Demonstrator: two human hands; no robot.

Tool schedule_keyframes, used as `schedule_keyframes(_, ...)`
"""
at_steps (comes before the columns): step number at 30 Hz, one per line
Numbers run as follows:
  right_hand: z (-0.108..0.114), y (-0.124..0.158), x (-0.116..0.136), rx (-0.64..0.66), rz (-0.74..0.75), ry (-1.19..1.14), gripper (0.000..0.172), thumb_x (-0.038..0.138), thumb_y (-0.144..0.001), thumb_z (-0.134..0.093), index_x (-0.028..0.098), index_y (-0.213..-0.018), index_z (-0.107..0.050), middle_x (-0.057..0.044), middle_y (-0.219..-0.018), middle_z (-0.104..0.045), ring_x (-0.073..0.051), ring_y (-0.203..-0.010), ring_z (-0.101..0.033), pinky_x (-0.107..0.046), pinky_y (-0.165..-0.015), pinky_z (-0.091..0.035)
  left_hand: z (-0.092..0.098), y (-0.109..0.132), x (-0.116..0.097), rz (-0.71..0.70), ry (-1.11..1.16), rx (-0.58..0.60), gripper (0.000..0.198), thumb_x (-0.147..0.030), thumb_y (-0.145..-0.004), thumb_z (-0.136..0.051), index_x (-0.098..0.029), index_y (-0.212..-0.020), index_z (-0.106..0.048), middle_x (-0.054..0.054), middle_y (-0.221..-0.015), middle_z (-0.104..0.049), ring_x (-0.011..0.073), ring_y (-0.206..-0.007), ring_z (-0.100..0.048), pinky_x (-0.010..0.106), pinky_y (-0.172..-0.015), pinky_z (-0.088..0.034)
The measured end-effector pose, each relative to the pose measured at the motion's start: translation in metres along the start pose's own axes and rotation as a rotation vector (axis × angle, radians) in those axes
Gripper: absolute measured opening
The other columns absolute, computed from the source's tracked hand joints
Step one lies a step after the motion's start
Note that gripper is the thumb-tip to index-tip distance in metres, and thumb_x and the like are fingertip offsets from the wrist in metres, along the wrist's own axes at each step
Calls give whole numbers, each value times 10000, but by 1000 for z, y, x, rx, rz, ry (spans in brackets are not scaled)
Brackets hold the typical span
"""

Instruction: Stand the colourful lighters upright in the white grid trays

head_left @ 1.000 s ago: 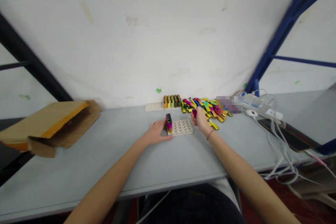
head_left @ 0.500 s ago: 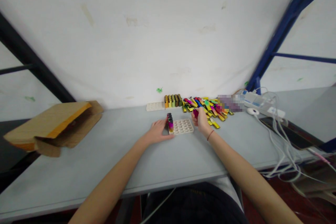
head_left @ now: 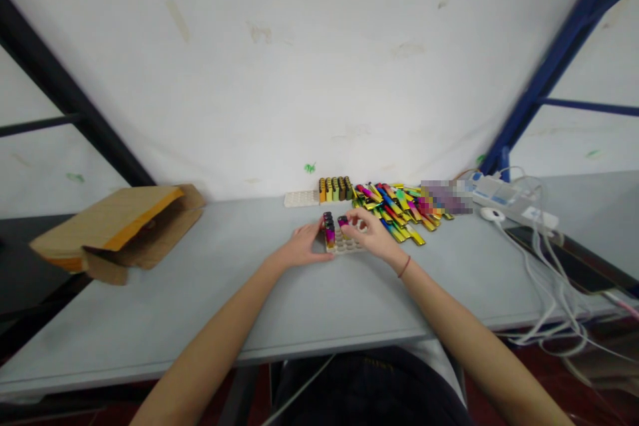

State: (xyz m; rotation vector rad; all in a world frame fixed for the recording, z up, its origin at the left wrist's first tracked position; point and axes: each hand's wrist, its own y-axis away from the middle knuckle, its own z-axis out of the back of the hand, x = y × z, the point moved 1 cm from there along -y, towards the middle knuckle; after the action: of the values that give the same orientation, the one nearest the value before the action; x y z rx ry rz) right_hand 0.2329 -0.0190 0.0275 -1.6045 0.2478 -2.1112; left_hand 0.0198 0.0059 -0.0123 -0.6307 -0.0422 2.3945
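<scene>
Two hands at the tray (head_left: 348, 247): our right hand (head_left: 374, 239) pinches a pink lighter (head_left: 343, 221) over it. Our left hand (head_left: 302, 249), relaxed open, touches its edge.

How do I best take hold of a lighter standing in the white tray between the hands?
Probably pinch the lighter by its top end, coming from above: it stands upright, its lower end sits in the tray, and the left hand is close beside it.
</scene>
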Motion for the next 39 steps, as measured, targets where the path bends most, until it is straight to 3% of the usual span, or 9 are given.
schedule_keyframes(6,-4,7,3,158,47,16,217,342,-790,-640,154,-896,-614,-19,-752,-612,-131,-652,-532,-264,-629,-430,-3,0,3,25,3,-10,977,-581,-695,-693,-160,-1455,-246,159,-1339,-505,363,-1205,-480,489,-1017,-331)
schedule_keyframes(13,-11,9,-1,181,118,225,142,277,-811,-615,168,-902,-619,-22,-740,-651,-136,-661,-588,-254,-639,-457,-4,0,5,19,-10,-22,957,-607,-699,-679,-172,-1442,-263,149,-1313,-526,353,-1188,-493,478,-1002,-346)
schedule_keyframes(16,-13,10,-1,190,120,264,217,308,-793,-647,178,-953,-582,-8,-750,-652,-128,-642,-585,-248,-635,-455,-3,0,4,-4,-13,-19,932,-608,-703,-677,-178,-1430,-284,141,-1289,-541,343,-1156,-512,467,-983,-363)
schedule_keyframes(19,-9,9,3,200,133,285,337,382,-753,-690,180,-983,-549,-1,-775,-643,-123,-632,-570,-235,-603,-435,-2,0,2,-24,-5,-28,858,-598,-728,-664,-194,-1404,-325,116,-1254,-564,324,-1121,-531,441,-963,-379)
schedule_keyframes(21,1,6,3,177,136,339,259,400,-793,-640,177,-902,-568,-3,-753,-633,-122,-628,-558,-230,-598,-418,-1,0,1,-15,-1,-33,791,-587,-776,-620,-193,-1400,-334,112,-1239,-574,314,-1114,-533,436,-960,-378)
schedule_keyframes(24,26,-8,-5,2,67,525,203,325,-878,-508,167,-790,-601,-32,-746,-646,-141,-667,-569,-244,-644,-405,-2,-1,-1,10,-4,-26,758,-572,-832,-554,-163,-1419,-304,138,-1251,-566,315,-1129,-520,449,-970,-364)
schedule_keyframes(28,59,-36,-27,-205,-135,941,232,213,-894,-432,128,-900,-649,-127,-911,-675,-213,-845,-593,-295,-769,-397,-3,-2,-1,34,-1,-23,793,-590,-828,-543,-130,-1427,-300,166,-1269,-551,333,-1147,-508,471,-989,-347)
schedule_keyframes(34,63,-75,-49,-6,-258,1250,322,282,-915,-436,86,-1030,-663,-194,-1091,-641,-260,-1048,-544,-323,-884,-374,-1,0,-1,44,27,-16,870,-595,-799,-575,-134,-1460,-245,172,-1306,-530,350,-1180,-490,486,-1004,-333)
schedule_keyframes(39,56,-84,-54,-12,-367,1274,298,236,-867,-492,70,-1048,-660,-213,-1097,-643,-287,-1059,-563,-366,-872,-386,0,1,-2,29,18,-15,918,-616,-772,-599,-135,-1464,-236,170,-1316,-519,349,-1189,-483,481,-1015,-325)
